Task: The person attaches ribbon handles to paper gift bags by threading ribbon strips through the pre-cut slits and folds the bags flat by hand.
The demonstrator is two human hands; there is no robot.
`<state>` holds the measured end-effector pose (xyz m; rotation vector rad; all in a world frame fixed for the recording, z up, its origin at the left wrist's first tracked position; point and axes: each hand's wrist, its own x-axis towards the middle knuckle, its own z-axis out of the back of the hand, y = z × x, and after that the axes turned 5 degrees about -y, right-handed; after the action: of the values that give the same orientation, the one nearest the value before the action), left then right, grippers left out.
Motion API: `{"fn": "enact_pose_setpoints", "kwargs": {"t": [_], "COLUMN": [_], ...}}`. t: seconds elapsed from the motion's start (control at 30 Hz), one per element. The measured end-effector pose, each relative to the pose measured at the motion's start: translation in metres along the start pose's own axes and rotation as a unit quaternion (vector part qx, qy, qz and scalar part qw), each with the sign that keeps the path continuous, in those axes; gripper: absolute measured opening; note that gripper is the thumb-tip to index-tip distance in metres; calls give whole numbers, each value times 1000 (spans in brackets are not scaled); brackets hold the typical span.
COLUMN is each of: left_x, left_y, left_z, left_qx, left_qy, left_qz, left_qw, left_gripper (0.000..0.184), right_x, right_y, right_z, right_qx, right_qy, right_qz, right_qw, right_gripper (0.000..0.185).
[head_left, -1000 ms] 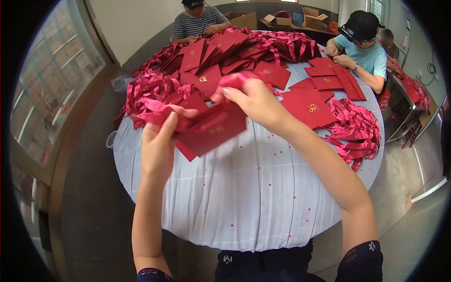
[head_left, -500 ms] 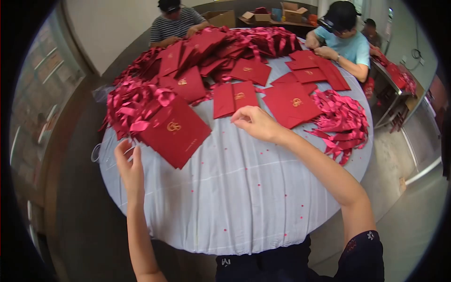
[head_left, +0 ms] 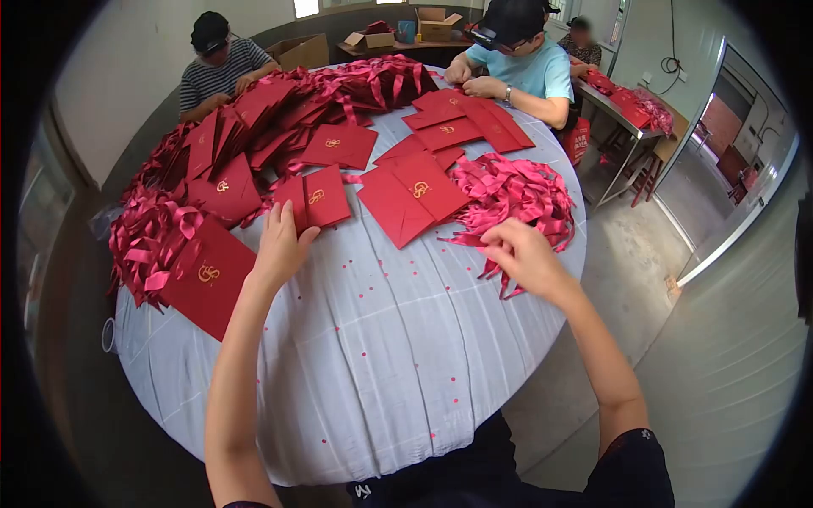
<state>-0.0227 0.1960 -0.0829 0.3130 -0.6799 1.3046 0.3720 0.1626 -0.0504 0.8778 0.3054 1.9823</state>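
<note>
My left hand (head_left: 286,245) is open, its fingertips resting on the left part of a small stack of red card envelopes (head_left: 326,196) with a gold emblem. To the right, my right hand (head_left: 529,264) has its fingers curled together at the lower edge of a heap of pink-red ribbons (head_left: 517,195). Whether a ribbon end is between those fingertips is hard to see. Between the hands, farther back, lie larger red envelopes (head_left: 412,199). Beyond my left wrist is another large red envelope (head_left: 207,275), beside a second ribbon heap (head_left: 152,237).
A round table with a pale cloth (head_left: 364,406) bears a big pile of red envelopes (head_left: 271,118) and scattered red dots. Two people (head_left: 222,76) work with their hands at the far side. Behind them stand cardboard boxes (head_left: 436,27); a side table (head_left: 627,127) is at right.
The view has turned to the right. My left hand has moved onto the small envelope stack, and my right hand has gone from beside that stack to the right-hand ribbon heap.
</note>
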Motion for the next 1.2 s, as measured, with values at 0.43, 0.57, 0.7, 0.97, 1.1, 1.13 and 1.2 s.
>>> {"fn": "enact_pose_setpoints", "kwargs": {"t": [0.43, 0.57, 0.7, 0.97, 1.1, 1.13, 1.2], "left_x": [22, 16, 2, -52, -29, -25, -15], "left_y": [-9, -5, -21, -117, -125, -114, -99], "left_z": [0, -1, 28, 125, 126, 102, 65], "left_qx": [49, 34, -27, -33, -36, -93, -147], "left_qy": [146, 122, 132, 321, 279, 217, 146], "left_qz": [159, 132, 125, 42, 38, -78, -188], "left_qw": [975, 983, 983, 946, 959, 969, 960], "left_gripper": [71, 62, 52, 34, 31, 33, 37], "right_x": [18, 23, 19, 33, 50, 50, 51], "right_y": [-14, -16, 3, 88, 118, 132, 140], "right_z": [-53, -54, -43, -16, -11, -9, -5], "right_qx": [-247, -256, -186, 333, 438, 454, 485], "right_qy": [-49, -73, -99, -45, -11, -31, -16], "right_qz": [134, 184, 199, 54, 26, 16, 7], "right_qw": [959, 946, 957, 940, 899, 890, 874], "right_gripper": [12, 7, 5, 9, 13, 14, 15]}}
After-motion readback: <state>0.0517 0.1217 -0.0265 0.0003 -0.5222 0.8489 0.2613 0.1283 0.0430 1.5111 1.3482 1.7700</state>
